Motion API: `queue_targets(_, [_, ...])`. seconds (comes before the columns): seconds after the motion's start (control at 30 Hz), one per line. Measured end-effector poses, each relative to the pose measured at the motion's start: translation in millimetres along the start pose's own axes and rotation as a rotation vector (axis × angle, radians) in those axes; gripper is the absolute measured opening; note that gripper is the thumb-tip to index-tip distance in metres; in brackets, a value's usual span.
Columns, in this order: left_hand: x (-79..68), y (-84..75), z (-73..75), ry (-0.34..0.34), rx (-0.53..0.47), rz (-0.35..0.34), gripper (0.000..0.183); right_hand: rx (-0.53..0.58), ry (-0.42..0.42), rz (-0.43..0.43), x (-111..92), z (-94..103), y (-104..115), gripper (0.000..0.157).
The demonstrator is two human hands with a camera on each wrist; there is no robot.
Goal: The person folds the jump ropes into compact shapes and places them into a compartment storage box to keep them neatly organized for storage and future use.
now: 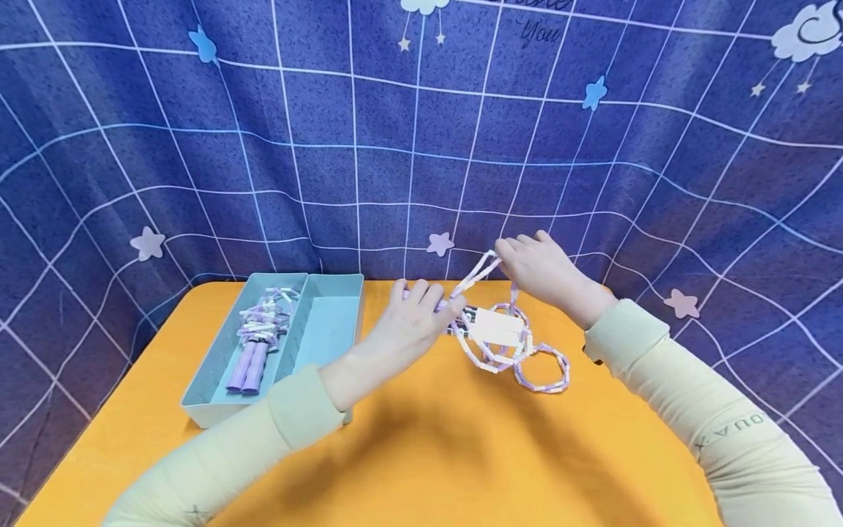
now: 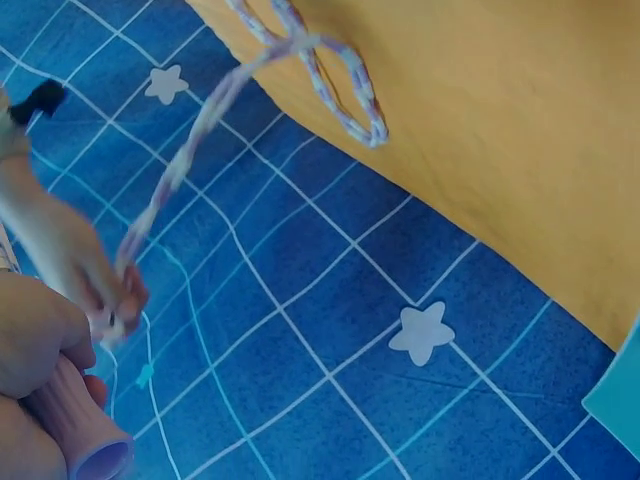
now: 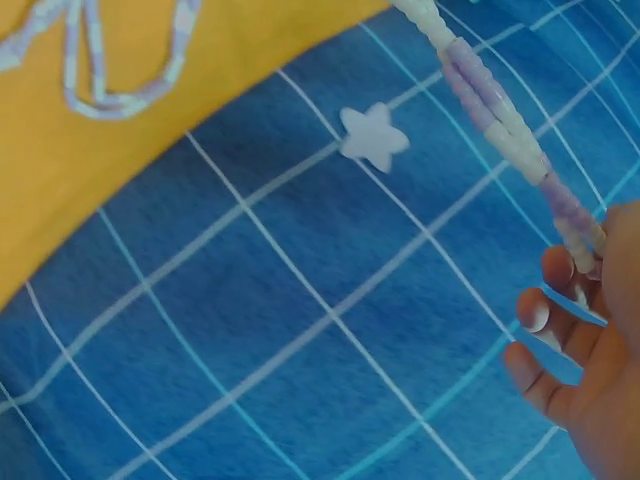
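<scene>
Before the blue curtain (image 1: 369, 176), on and above the orange table (image 1: 421, 461), right of the teal tray (image 1: 327, 326), from afar I see the beaded rope (image 1: 486, 368); the right hand (image 1: 546, 274) holds a strand, the left hand (image 1: 413, 320) grips its purple handle (image 2: 76, 418).

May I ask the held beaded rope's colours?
The beaded rope is white and lilac, clearest in right wrist view.

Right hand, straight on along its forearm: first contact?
Likely the blue curtain; nothing else shows in line past the right hand in the head view. The beaded rope it pinches slants down toward the left hand. Depth is unclear.
</scene>
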State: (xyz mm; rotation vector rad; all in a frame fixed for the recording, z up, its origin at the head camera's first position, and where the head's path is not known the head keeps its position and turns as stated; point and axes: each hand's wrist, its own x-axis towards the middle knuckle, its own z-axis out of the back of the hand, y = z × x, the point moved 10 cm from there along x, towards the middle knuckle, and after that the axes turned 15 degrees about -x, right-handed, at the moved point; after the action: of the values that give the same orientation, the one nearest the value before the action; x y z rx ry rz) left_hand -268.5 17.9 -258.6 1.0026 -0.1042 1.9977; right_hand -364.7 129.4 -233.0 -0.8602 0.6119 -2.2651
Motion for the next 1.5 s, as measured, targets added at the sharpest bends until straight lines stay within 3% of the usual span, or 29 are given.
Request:
queue_targets(0.17, [0.9, 11.8, 8.5, -0.027, -0.013, 0.055, 0.028, 0.036, -0.034, 0.009, -15, -16.8, 10, 0.019])
queue_targets(0.33, [1.8, 24.6, 15.5, -0.058, 0.031, 0.110, 0.027, 0.065, -0.080, 0.014, -29, -26.5, 27, 0.012])
queue_targets(0.67, [-0.4, 49.8, 19.7, -0.090, 0.066, 0.209, 0.023, 0.182, -0.145, -0.015, -51, -28.4, 67, 0.018])
queue_targets(0.9, [-0.6, 65.6, 29.7, -0.152, 0.140, 0.257, 0.024, 0.275, -0.107, -0.080, -66, -43.7, 83, 0.016])
queue_targets(1.17, [-3.0, 81.2, 33.5, -0.163, 0.155, 0.316, 0.024, 0.275, -0.164, -0.103, -83, -58.3, 99, 0.021])
queue_targets(1.33, [-9.0, 91.5, 31.2, -0.155, 0.181, 0.366, 0.025, 0.275, -0.124, -0.079, -86, -57.0, 101, 0.016])
queue_targets(1.5, [-16.0, 99.3, 23.7, -0.116, 0.162, 0.412, 0.028, 0.263, -0.134, -0.041, -83, -41.9, 96, 0.018])
